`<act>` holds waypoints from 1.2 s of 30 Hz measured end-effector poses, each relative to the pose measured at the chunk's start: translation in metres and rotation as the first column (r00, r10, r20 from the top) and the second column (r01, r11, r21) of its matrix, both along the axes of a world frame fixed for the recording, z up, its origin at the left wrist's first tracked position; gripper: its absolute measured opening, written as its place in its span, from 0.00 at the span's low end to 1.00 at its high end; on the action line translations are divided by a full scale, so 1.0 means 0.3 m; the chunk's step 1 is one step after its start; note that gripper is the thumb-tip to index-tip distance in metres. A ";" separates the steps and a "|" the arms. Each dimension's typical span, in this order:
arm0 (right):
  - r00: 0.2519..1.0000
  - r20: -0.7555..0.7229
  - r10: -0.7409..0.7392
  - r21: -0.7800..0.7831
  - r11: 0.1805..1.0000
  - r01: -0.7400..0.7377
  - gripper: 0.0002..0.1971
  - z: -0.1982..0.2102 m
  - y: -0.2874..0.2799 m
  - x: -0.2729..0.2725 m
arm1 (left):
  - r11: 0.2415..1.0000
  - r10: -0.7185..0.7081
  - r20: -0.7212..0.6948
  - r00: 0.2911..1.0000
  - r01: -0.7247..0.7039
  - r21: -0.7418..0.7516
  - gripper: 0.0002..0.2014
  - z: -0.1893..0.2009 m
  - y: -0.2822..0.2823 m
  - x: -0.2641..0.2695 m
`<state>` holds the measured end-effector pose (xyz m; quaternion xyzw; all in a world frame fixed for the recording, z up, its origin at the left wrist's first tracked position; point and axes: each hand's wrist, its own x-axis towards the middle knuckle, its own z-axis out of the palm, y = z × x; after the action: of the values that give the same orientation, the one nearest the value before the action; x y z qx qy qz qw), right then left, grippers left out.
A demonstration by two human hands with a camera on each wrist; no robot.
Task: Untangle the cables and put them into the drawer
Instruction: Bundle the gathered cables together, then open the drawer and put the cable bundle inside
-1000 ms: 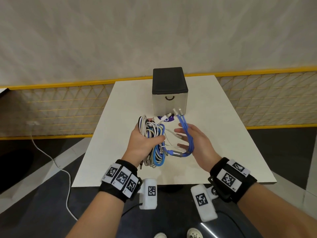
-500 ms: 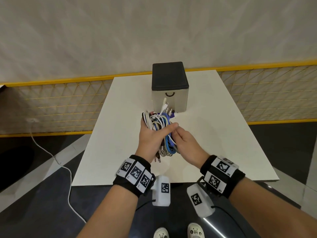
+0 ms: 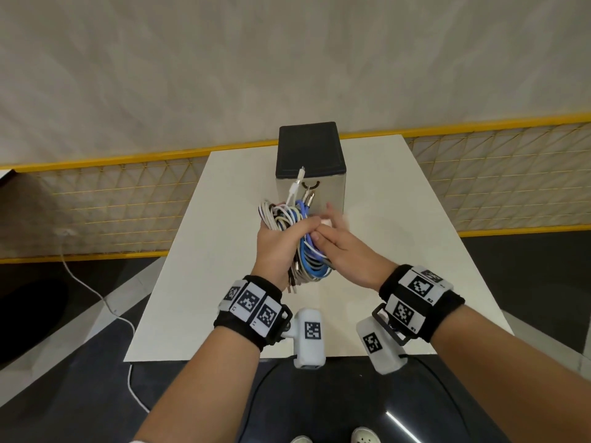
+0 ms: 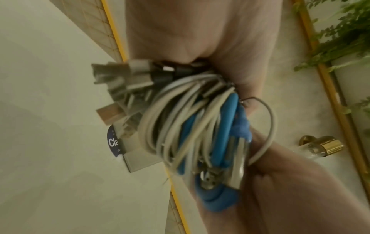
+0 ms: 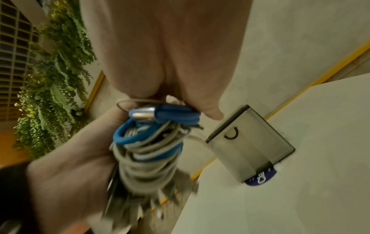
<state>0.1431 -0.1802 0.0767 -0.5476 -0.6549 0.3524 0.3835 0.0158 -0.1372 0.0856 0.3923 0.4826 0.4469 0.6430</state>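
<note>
A bundle of white, grey and blue cables (image 3: 302, 219) is gripped in my left hand (image 3: 278, 241), held upright just in front of the small drawer box (image 3: 311, 148). Plug ends stick up past the drawer's closed front and its black handle (image 3: 311, 186). My right hand (image 3: 342, 251) lies against the right side of the bundle, thumb on the cables, its straight fingers (image 3: 330, 214) blurred. In the right wrist view a thick blue cable (image 5: 176, 113) sits just under that hand. The left wrist view shows the coils (image 4: 190, 129) and several USB plugs (image 4: 112, 110).
The drawer box stands at the far middle of a white table (image 3: 399, 251), on a blue sticker (image 5: 262, 178). A yellow mesh fence (image 3: 112, 203) runs behind. A white cord (image 3: 89, 289) trails on the dark floor to the left.
My right hand brought the loose blue cable loop into the bundle and closed in beside my left hand. Both hands rose and moved forward toward the drawer front.
</note>
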 end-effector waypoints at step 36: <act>0.781 0.596 -0.187 -0.194 0.910 0.366 0.28 -0.213 0.673 0.117 | 0.999 0.007 -0.022 1.000 -0.006 0.053 0.13 0.011 0.517 -0.147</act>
<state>0.1780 0.0216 0.0128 -0.7695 -0.5888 0.2085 0.1332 -0.0283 0.0181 0.0889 0.4124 0.4793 0.4572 0.6255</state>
